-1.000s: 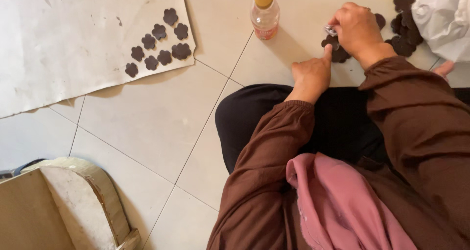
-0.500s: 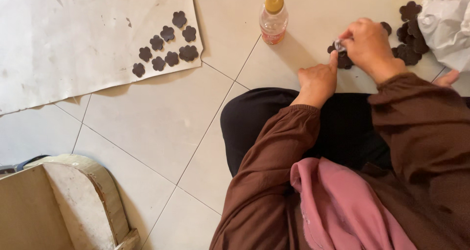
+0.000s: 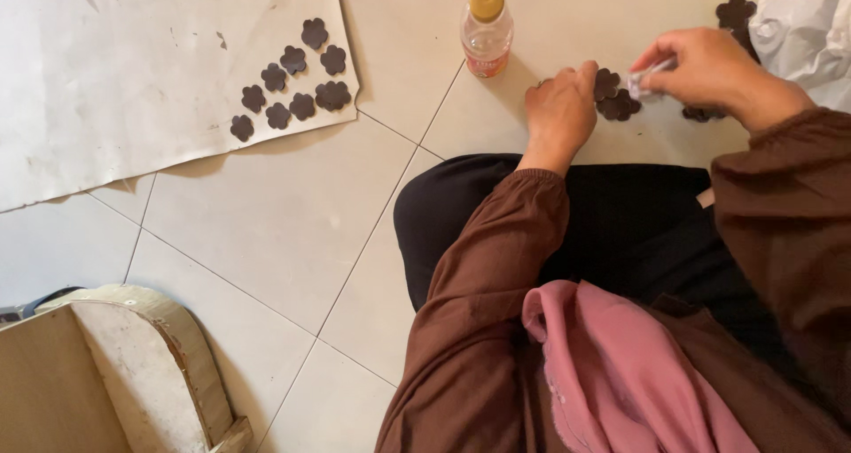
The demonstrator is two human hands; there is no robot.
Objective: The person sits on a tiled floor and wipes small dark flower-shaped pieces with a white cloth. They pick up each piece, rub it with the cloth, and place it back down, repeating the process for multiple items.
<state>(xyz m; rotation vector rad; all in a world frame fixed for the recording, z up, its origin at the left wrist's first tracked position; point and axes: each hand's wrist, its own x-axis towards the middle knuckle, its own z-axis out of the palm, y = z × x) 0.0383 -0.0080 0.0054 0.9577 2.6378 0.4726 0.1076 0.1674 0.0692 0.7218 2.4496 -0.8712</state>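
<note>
My left hand (image 3: 558, 112) rests on the tiled floor with its fingertips on a dark brown flower-shaped cutout (image 3: 606, 83). A second cutout (image 3: 618, 107) lies just beside it. My right hand (image 3: 709, 67) hovers a little to the right, pinching a small white object (image 3: 640, 82) whose tip is close to the cutouts. More dark flower cutouts (image 3: 734, 11) lie behind my right hand.
A small clear bottle with a yellow cap (image 3: 487, 29) stands on the floor left of my hands. Several flower cutouts (image 3: 292, 85) lie on a large white sheet (image 3: 133, 72) at the upper left. A crumpled white bag (image 3: 807, 27) is at the upper right, a wooden piece (image 3: 106, 373) at lower left.
My left hand has moved forward to the cutouts and now presses one down. My right hand has lifted slightly with the white object. The view shifted closer.
</note>
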